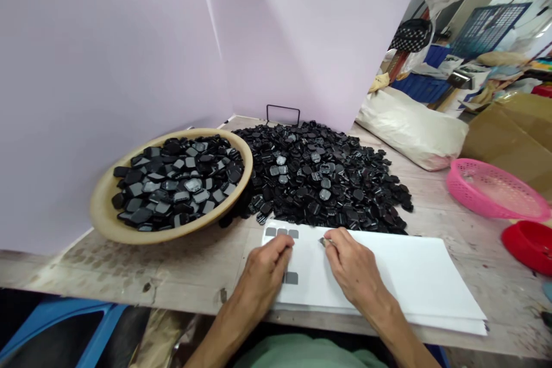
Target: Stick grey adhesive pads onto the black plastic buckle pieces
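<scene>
White paper sheets (409, 267) lie stacked at the table's front edge, below both hands. Small grey squares with rounded corners (294, 234) sit in a row at the sheet's upper left, and another grey square (292, 278) lies lower down, partly covered by my left hand. My left hand (268, 261) is closed in a pinch over the sheet's left part; what it holds, if anything, is hidden. A small, dark, pointed piece (322, 240) sticks out from the pinched fingertips of my right hand (351, 264), too small to name.
Behind the paper spreads a heap of black plastic pieces (310, 178). A tan basin (101, 207) full of similar pieces stands left. On the right are a pink basket (474, 195), a red bowl (524, 247) and a white sack (409, 126). Pale panels (280, 40) rise behind.
</scene>
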A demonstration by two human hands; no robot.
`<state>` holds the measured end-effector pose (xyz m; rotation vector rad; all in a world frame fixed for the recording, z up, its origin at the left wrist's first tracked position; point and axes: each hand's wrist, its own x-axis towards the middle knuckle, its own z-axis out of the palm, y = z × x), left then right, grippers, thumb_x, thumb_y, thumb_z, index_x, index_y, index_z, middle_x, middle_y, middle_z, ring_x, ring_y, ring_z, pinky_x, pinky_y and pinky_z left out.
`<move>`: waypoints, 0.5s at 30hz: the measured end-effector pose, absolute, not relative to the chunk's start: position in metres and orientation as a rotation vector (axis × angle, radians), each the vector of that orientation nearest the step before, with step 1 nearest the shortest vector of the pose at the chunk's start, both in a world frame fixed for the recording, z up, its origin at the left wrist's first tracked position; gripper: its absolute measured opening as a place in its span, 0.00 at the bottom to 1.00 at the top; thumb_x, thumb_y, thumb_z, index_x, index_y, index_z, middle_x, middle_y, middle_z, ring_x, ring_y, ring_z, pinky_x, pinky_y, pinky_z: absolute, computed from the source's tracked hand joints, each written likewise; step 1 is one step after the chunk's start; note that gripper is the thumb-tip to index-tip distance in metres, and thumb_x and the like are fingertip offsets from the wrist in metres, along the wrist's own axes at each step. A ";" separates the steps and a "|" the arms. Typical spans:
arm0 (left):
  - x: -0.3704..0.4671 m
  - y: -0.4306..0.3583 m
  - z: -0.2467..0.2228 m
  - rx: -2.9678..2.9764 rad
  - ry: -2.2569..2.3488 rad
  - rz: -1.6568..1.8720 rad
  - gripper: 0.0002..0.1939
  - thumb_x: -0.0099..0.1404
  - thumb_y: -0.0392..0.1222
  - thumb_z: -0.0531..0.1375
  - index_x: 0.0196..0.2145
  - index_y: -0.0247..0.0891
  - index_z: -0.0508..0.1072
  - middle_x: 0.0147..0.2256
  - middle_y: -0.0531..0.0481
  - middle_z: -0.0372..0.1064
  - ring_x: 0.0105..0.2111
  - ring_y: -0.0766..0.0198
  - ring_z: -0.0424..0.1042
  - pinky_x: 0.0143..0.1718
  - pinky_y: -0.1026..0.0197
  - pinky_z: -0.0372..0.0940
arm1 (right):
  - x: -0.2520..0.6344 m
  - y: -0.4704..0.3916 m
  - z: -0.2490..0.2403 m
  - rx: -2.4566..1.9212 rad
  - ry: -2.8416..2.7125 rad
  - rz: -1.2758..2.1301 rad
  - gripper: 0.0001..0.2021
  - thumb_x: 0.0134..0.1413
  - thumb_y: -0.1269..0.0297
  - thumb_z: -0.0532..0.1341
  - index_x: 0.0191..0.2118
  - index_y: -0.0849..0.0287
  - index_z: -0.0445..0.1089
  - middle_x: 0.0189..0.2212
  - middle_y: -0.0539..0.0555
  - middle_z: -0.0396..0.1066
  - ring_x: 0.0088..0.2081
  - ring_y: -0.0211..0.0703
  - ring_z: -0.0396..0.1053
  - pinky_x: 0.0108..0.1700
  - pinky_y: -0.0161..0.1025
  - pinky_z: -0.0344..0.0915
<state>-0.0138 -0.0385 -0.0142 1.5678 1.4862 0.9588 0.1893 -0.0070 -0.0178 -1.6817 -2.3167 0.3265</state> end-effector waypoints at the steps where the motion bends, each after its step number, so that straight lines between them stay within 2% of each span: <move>1: -0.009 -0.040 -0.018 1.698 1.472 0.906 0.07 0.65 0.38 0.52 0.33 0.40 0.70 0.26 0.54 0.65 0.27 0.66 0.63 0.29 0.64 0.58 | 0.181 -0.004 -0.018 -1.693 -2.369 0.266 0.08 0.62 0.71 0.48 0.37 0.56 0.63 0.34 0.51 0.68 0.34 0.42 0.68 0.34 0.37 0.55; 5: -0.001 -0.043 -0.031 2.114 1.491 0.681 0.11 0.65 0.29 0.46 0.30 0.39 0.64 0.28 0.52 0.64 0.30 0.63 0.63 0.33 0.62 0.57 | 0.154 0.006 -0.018 -1.683 -2.484 0.142 0.07 0.61 0.70 0.50 0.34 0.56 0.63 0.32 0.51 0.68 0.31 0.43 0.67 0.31 0.38 0.52; 8: -0.003 -0.042 -0.034 2.208 1.470 0.601 0.11 0.65 0.27 0.46 0.30 0.39 0.61 0.29 0.52 0.65 0.31 0.63 0.63 0.33 0.62 0.58 | 0.146 0.008 -0.019 -1.661 -2.504 0.141 0.06 0.60 0.70 0.51 0.34 0.56 0.63 0.32 0.51 0.68 0.31 0.43 0.67 0.31 0.38 0.52; 15: -0.005 -0.041 -0.040 2.324 1.435 0.699 0.13 0.62 0.24 0.47 0.34 0.39 0.65 0.31 0.50 0.68 0.32 0.63 0.66 0.34 0.63 0.61 | 0.143 0.008 -0.022 -1.654 -2.485 0.172 0.06 0.60 0.71 0.51 0.34 0.56 0.63 0.32 0.51 0.68 0.31 0.42 0.68 0.31 0.37 0.52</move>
